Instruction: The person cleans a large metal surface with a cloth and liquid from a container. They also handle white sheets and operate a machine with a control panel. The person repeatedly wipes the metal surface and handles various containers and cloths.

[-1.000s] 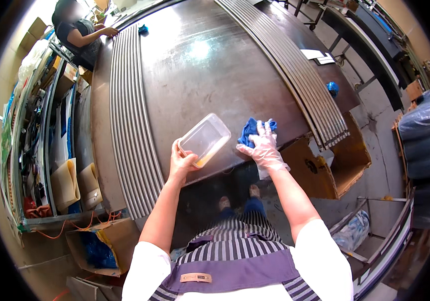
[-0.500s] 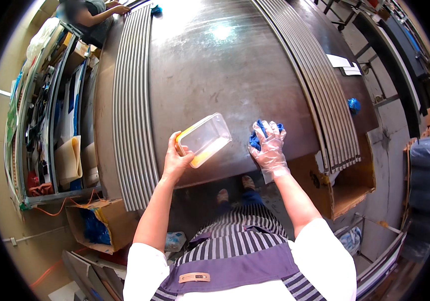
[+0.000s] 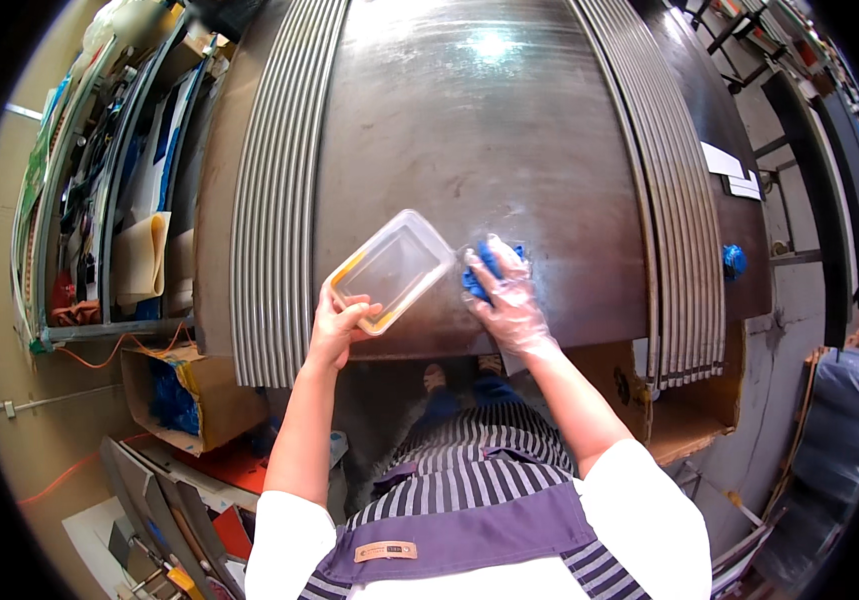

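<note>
My left hand (image 3: 337, 322) grips the near corner of a clear plastic tub (image 3: 391, 268) with orange residue along its edges, holding it tilted over the front edge of a large steel table (image 3: 479, 150). Just right of the tub, my right hand (image 3: 509, 300), in a thin clear glove, presses a blue cloth (image 3: 479, 272) flat against the steel. The cloth is mostly hidden under the palm and fingers. Tub and cloth are close together, nearly touching.
Ribbed metal strips (image 3: 269, 220) run along both sides of the table. A shelf rack (image 3: 109, 200) crowded with supplies stands at the left, a cardboard box (image 3: 174, 395) with blue contents beneath it. Another open box (image 3: 684, 410) sits at the right, white papers (image 3: 734, 170) and a blue knob (image 3: 734, 262) beyond.
The view has dropped closer to the table. The tub has tipped further toward me, and my right hand with the cloth has shifted left, nearer the tub. The person at the far left has left the picture.
</note>
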`<move>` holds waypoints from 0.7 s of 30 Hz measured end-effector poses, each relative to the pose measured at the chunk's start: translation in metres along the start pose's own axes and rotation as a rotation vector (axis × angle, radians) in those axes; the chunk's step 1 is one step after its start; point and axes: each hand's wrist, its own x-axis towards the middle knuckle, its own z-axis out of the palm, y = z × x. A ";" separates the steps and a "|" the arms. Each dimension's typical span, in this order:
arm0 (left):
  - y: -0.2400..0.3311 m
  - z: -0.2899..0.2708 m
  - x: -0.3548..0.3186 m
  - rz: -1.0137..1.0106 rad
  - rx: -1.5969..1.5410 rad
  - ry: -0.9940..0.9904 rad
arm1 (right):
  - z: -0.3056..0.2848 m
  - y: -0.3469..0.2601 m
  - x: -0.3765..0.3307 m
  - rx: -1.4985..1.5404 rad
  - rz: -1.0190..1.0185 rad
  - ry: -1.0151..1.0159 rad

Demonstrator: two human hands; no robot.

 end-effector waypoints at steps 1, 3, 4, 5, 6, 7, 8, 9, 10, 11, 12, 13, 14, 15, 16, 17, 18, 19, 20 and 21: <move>-0.003 -0.006 -0.004 -0.006 -0.061 0.000 | 0.007 -0.007 0.010 -0.243 0.029 -0.184; -0.011 -0.022 -0.014 0.008 -0.145 0.030 | 0.030 -0.001 0.016 -0.323 0.024 -0.173; -0.013 -0.027 -0.021 0.006 -0.181 0.051 | 0.036 0.000 0.021 -0.314 0.035 -0.184; -0.015 -0.032 -0.029 0.005 -0.217 0.072 | 0.042 0.001 0.029 -0.306 0.046 -0.195; -0.017 -0.036 -0.038 0.025 -0.230 0.111 | 0.047 0.000 0.038 -0.301 0.054 -0.199; -0.020 -0.041 -0.044 0.030 -0.256 0.120 | 0.057 0.001 0.044 -0.294 0.025 -0.159; -0.023 -0.047 -0.049 0.034 -0.281 0.128 | 0.069 0.003 0.048 -0.288 -0.003 -0.118; -0.024 -0.054 -0.055 0.038 -0.302 0.139 | 0.082 -0.001 0.051 -0.276 -0.031 -0.077; -0.026 -0.059 -0.061 0.048 -0.318 0.148 | 0.088 -0.012 0.056 -0.293 -0.071 -0.141; -0.026 -0.063 -0.067 0.052 -0.338 0.167 | 0.090 -0.020 0.057 -0.251 -0.086 -0.241; -0.028 -0.067 -0.073 0.053 -0.362 0.189 | 0.089 -0.017 0.058 -0.250 -0.127 -0.260; -0.029 -0.072 -0.079 0.053 -0.383 0.210 | 0.088 -0.012 0.062 -0.247 -0.165 -0.277; -0.030 -0.079 -0.085 0.060 -0.376 0.195 | 0.083 -0.003 0.067 -0.398 -0.127 -0.239; -0.031 -0.084 -0.090 0.060 -0.372 0.198 | 0.074 0.010 0.071 -0.552 -0.090 -0.199; -0.032 -0.090 -0.095 0.062 -0.368 0.199 | 0.062 0.031 0.071 -0.522 -0.032 -0.081; -0.033 -0.096 -0.100 0.062 -0.365 0.207 | 0.040 0.039 0.074 -0.517 0.065 -0.109; -0.034 -0.100 -0.105 0.067 -0.361 0.220 | 0.022 0.054 0.065 -0.574 0.098 -0.076; -0.038 -0.105 -0.111 0.063 -0.373 0.235 | 0.005 0.056 0.052 -0.594 0.139 -0.077; -0.041 -0.111 -0.117 0.060 -0.383 0.247 | -0.008 0.055 0.039 -0.535 0.168 -0.079; -0.045 -0.116 -0.123 0.056 -0.390 0.259 | -0.006 0.061 0.018 -0.542 0.200 -0.042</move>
